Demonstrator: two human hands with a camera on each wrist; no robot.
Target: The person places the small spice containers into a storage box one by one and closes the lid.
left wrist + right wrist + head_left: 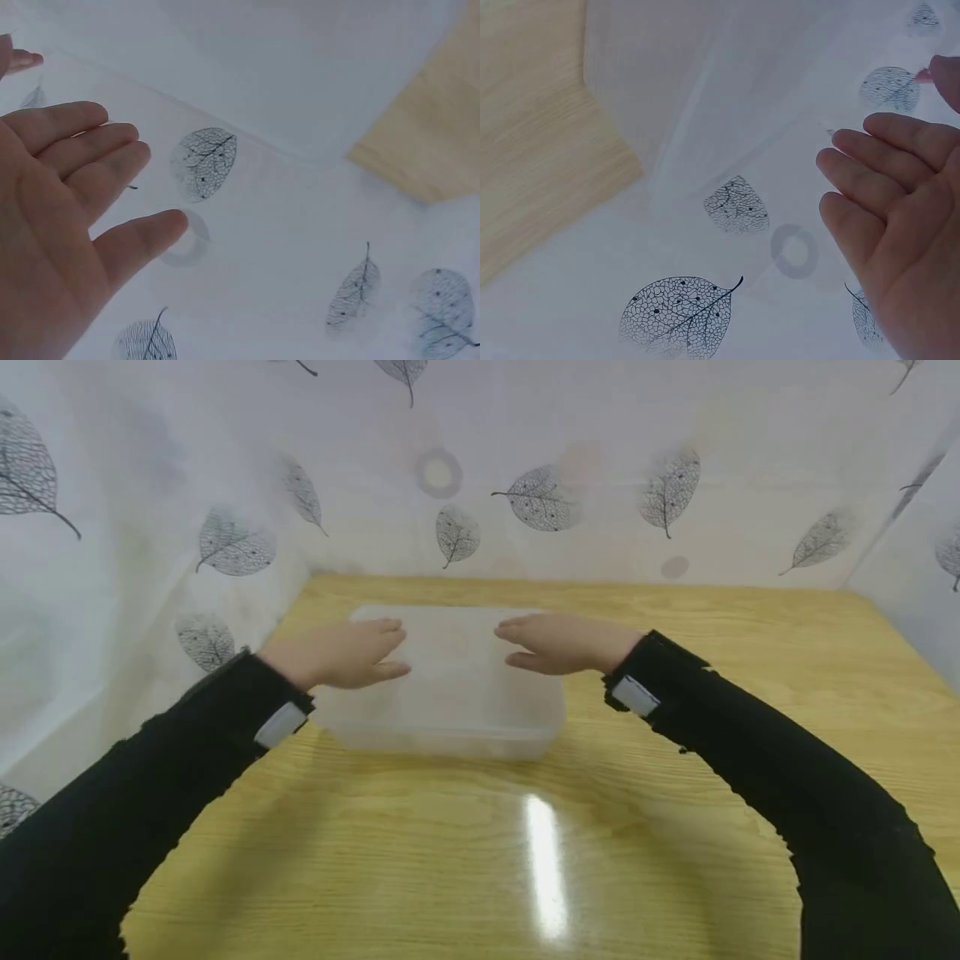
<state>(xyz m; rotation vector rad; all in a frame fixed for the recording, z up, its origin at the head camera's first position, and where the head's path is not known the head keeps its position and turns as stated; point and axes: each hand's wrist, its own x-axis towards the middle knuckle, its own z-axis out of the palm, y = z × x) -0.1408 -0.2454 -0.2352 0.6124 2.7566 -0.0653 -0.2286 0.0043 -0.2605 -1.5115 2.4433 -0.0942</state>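
Observation:
A frosted, whitish plastic box (450, 693) sits on the wooden table in the head view, its broad flat top facing up. Over its left part is my left hand (341, 653), fingers straight and thumb spread toward the middle. My right hand (562, 643) mirrors it over the right edge, thumb apart from the fingers. Between the hands, the top of the box shows. Both palms appear bare in the wrist views: the left hand (60, 195) and the right hand (907, 202) hold nothing. Part of the pale box (660, 67) fills the upper area of the right wrist view.
The yellowish wood table (420, 852) extends in front of the box and to its right. White cloth with grey leaf prints (487, 435) hangs behind the table and along both sides. Black sleeves with pale rectangular patches cover both arms.

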